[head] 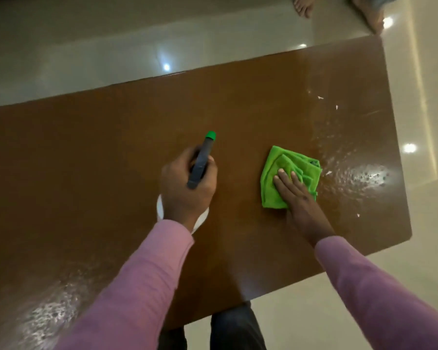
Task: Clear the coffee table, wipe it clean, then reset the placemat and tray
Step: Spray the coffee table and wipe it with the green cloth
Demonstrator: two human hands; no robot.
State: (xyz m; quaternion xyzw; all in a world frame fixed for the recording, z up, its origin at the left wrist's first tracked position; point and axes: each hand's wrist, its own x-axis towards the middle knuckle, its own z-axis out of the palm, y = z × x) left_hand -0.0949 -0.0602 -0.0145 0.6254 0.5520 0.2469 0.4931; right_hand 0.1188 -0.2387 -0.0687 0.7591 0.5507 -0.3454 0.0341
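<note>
Two hands work over the glossy brown wooden desk (111, 152), which carries nothing but cleaning gear, so the clearing step looks done and the wiping step is the one in hand. The left hand (187, 183) is closed around a spray bottle with a dark grey head and bright green nozzle tip (200, 162), its white body peeping out below the wrist; the nozzle points away from the person, toward the far edge of the desk. The right hand (293, 190) lies flat and open, fingers spread, pressing down on a crumpled bright green microfibre cloth (283, 173) that rests on the desk just right of the bottle. Right of the cloth, a patch of wet droplets (364, 176) glistens near the right end of the desk, and a few small white scraps (328, 173) lie scattered around it. A second wet sheen (51, 317) shows well left of the cloth, by the near left edge of the desk. No placemat or tray is in view, so where they wait cannot be told. The next move, as I judge it, calls for sweeping the cloth rightward through the droplets with steady flat pressure, gathering the scraps rather than flicking them onto the pale tiled floor (86, 54), then crossing to the left patch.
</note>
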